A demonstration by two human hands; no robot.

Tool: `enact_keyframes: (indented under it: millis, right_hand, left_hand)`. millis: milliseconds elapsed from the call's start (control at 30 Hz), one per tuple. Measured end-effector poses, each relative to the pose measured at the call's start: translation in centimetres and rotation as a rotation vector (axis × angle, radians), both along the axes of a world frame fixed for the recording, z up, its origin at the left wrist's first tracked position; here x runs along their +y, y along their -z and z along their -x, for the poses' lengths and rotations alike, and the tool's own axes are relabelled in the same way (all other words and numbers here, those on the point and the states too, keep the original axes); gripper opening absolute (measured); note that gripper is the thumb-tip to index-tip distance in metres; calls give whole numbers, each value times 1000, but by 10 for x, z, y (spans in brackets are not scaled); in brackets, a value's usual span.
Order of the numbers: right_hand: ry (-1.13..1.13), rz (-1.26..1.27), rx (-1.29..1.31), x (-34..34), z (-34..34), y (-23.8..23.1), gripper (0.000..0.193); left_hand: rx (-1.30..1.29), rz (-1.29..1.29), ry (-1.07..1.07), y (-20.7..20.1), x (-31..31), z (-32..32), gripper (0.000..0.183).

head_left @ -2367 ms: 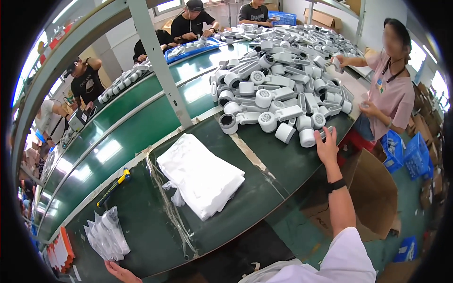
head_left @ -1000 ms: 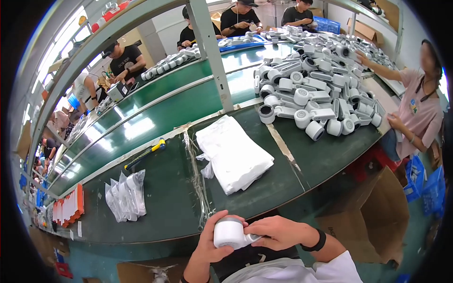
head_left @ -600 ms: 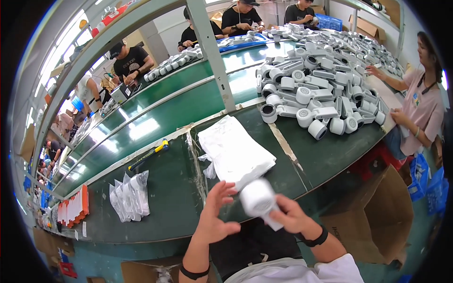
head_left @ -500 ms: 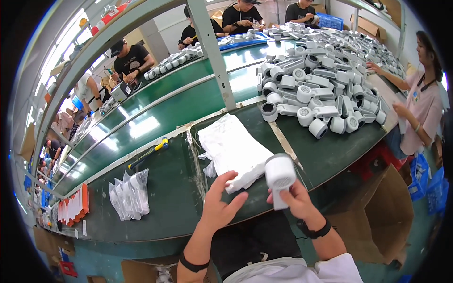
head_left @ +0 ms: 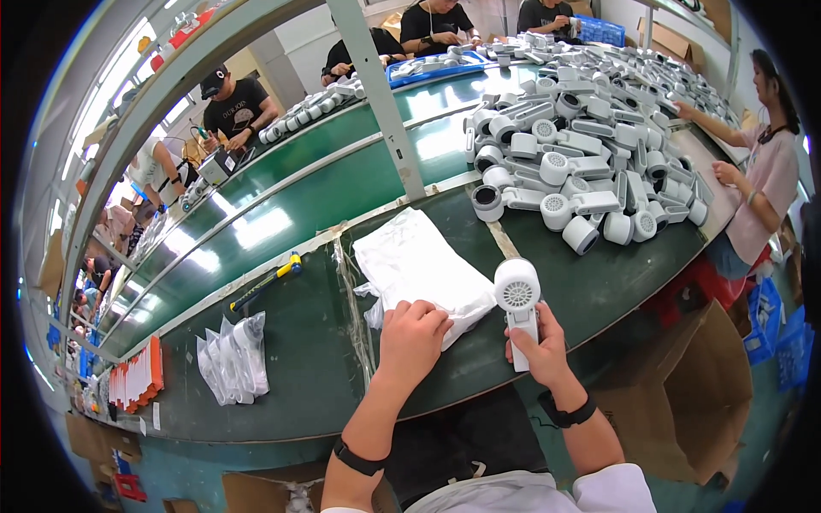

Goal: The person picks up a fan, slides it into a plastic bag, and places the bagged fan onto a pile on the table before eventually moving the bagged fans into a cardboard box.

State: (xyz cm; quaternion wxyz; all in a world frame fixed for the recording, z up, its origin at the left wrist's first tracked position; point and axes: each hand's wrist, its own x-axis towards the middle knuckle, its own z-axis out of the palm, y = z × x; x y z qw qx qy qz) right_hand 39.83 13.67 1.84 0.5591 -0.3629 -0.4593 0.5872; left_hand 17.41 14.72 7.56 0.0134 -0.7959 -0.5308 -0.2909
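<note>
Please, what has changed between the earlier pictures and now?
The right hand took a white fan from the pile, drew it close, then moved it forward beside the white stack. The left hand held this fan too, then let go and moved forward to the stack's near edge. The hammer and the wrapped pieces stayed in place.

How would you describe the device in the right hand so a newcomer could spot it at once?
On the dark green table, find the flat white stack. Just right of it, the right hand grips a white device by its handle, round grille in full view. Similar devices lie heaped farther off; this one stands apart, held up.
</note>
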Motion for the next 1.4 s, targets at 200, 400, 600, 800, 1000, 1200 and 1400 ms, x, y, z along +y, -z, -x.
enact_keyframes:
  millis: [200,400,600,800,1000,1200,1400]
  right_hand:
    - [8,29,33,-2,-1,-3,39]
    - [5,27,39,-2,1,-3,39]
    - [21,8,23,-5,2,0,43]
    - [19,-43,-54,-9,5,1,40]
    - [-205,-49,-142,-41,6,-27,46]
    - [-440,157,-42,-58,2,-43,47]
    - [-20,150,195,-61,24,-27,49]
  left_hand:
    - [-35,32,-3,-1,1,2,8]
    - [-141,28,-13,0,2,5,12]
    - [-141,55,-5,-8,-2,8,11]
    - [-142,88,-59,-6,1,8,11]
    - [-351,57,-55,-12,-7,2,9]
    - [-534,137,27,-9,-26,0,8]
    - [-1060,488,73,-8,-49,-19,12]
